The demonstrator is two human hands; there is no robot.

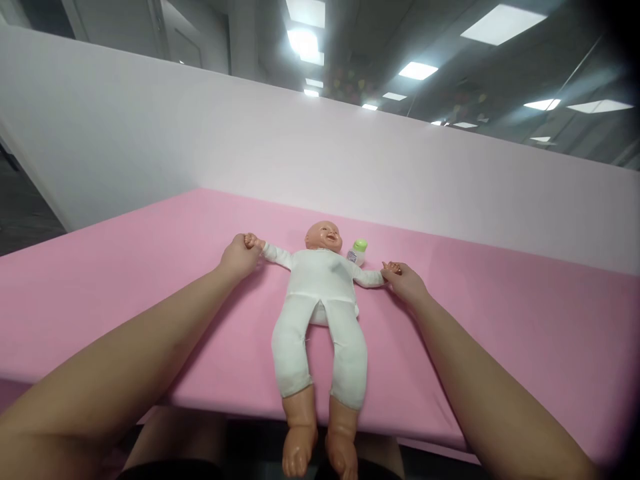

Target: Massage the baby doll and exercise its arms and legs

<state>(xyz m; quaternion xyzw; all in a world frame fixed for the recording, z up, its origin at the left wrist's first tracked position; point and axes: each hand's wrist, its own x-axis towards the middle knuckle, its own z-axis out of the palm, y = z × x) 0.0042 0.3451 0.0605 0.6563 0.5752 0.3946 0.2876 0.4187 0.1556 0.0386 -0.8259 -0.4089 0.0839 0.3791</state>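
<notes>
A baby doll [323,280] with a white cloth body lies on its back on a pink padded table [175,233]. Its head points to the far side, and its bare feet hang over the near edge. My left hand [240,257] is closed around the doll's hand on the left, with that arm stretched out sideways. On the other side, my right hand [407,283] grips the doll's other hand, and that arm is spread out too. Close beside the doll's head and shoulder lies a small bottle [357,253] with a green cap.
A white partition [320,153] rises along the back of the pink table. Beyond it are lit ceiling panels [503,25]. My legs [175,440] are below the table's near edge.
</notes>
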